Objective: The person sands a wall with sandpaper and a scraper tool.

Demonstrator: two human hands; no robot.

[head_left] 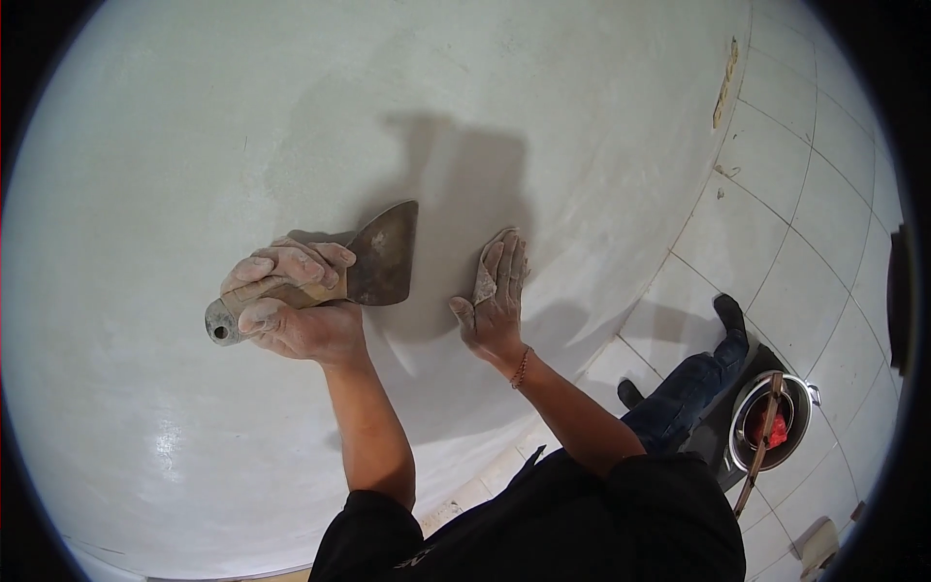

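My left hand [291, 306] is closed around the wooden handle of a wide putty knife [383, 257], whose dusty metal blade points up and right, close to a smooth pale grey wall [242, 126]. My right hand [497, 296] lies flat against the wall just right of the blade, fingers up, pressing a small folded piece of sandpaper [485, 276] under the fingers. A beaded bracelet sits on the right wrist. Both hands are dusted white.
White floor tiles [776, 252] run along the wall's foot at right. A metal bucket [771, 427] with a wooden stick and something red inside stands by my legs in jeans and dark shoes. A small yellowish object lies at the wall base, upper right.
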